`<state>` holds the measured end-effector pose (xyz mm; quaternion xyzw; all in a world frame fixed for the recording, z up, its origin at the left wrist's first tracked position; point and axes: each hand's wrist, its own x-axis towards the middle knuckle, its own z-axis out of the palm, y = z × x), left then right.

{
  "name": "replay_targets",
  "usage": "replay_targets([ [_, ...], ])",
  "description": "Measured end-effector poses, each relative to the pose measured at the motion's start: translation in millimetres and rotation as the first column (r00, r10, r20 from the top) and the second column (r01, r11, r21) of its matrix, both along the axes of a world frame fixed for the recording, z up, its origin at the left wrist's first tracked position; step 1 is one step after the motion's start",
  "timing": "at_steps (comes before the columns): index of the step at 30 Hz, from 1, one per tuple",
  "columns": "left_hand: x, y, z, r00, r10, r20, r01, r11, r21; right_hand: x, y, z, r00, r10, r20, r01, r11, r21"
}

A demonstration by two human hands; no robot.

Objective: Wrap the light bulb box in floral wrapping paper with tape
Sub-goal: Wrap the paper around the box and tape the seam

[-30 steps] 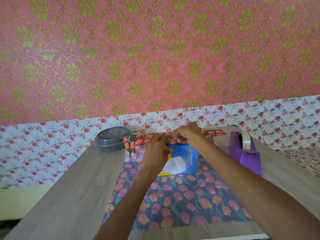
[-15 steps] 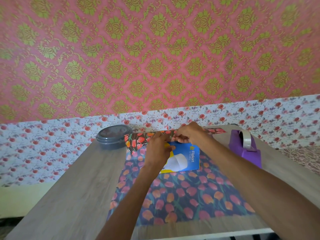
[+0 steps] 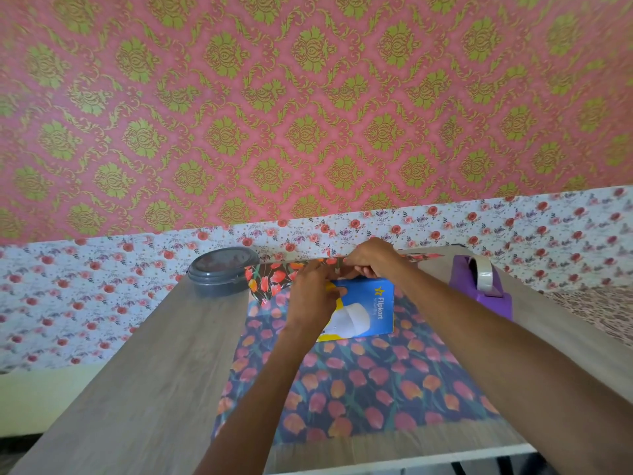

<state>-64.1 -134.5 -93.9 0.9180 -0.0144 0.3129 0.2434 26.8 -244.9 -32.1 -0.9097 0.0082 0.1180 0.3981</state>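
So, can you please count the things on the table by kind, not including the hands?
Light bulb box: 1
Floral wrapping paper sheet: 1
Purple tape dispenser: 1
Grey lidded container: 1
Total: 4

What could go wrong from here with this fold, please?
Both the left hand and right hand pinch the paper at the far end of the box, while the dispenser stands off to the right; freeing a hand for tape may let the fold spring back. The raised paper corner lies close beside the container and could snag on it.
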Motion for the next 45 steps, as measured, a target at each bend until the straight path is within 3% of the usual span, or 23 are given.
replay_targets([
  [4, 2, 2, -1, 1.000, 0.011, -0.006, -0.011, 1.000, 0.022, 5, -6, -4, 0.998, 0.005, 0.065, 0.009, 0.974, -0.225],
  [9, 4, 1, -2, 0.999, 0.028, -0.014, -0.029, 1.000, -0.003, 10, -6, -11, 0.996, 0.030, 0.082, -0.003, 0.947, -0.320],
  [13, 1, 2, -1, 1.000, 0.024, -0.010, -0.024, 0.998, -0.051, -1, -13, 7, 0.979, 0.143, -0.144, -0.183, 0.930, -0.320],
  [15, 0, 1, -2, 1.000, 0.018, -0.008, -0.019, 0.999, -0.036, -6, -20, 15, 0.968, 0.174, -0.179, -0.219, 0.936, -0.275],
  [18, 2, 3, -4, 1.000, -0.002, 0.010, 0.002, 1.000, 0.004, -1, -24, 5, 0.993, 0.056, 0.104, -0.041, 0.989, -0.143],
  [20, 4, 4, -7, 1.000, -0.015, 0.022, 0.014, 1.000, 0.027, -4, -21, -5, 0.964, -0.031, 0.264, 0.072, 0.987, -0.144],
  [24, 5, 3, -11, 1.000, 0.004, 0.024, -0.006, 0.996, 0.088, -14, -13, -13, 0.923, 0.000, 0.385, 0.123, 0.948, -0.294],
  [27, 8, 2, -14, 0.998, 0.065, -0.015, -0.060, 0.975, 0.216, -16, -12, -12, 0.901, 0.002, 0.434, 0.164, 0.924, -0.345],
  [30, 9, 0, -16, 0.997, 0.075, -0.029, -0.065, 0.966, 0.251, -14, -14, -12, 0.866, -0.010, 0.499, 0.215, 0.910, -0.355],
  [36, 9, -1, -18, 0.998, 0.049, 0.041, -0.054, 0.988, 0.143, -11, -25, -22, 0.889, 0.006, 0.458, 0.131, 0.955, -0.267],
  [39, 7, 0, -21, 0.995, 0.022, 0.093, -0.031, 0.996, 0.089, -13, -28, -21, 0.840, 0.017, 0.542, 0.162, 0.946, -0.281],
  [42, 9, -1, -25, 0.990, 0.063, 0.124, -0.085, 0.980, 0.179, -17, -32, -20, 0.779, 0.102, 0.618, 0.097, 0.955, -0.280],
  [45, 10, -1, -28, 0.972, 0.098, 0.212, -0.162, 0.937, 0.310, -23, -38, -26, 0.756, 0.230, 0.613, -0.116, 0.968, -0.221],
])
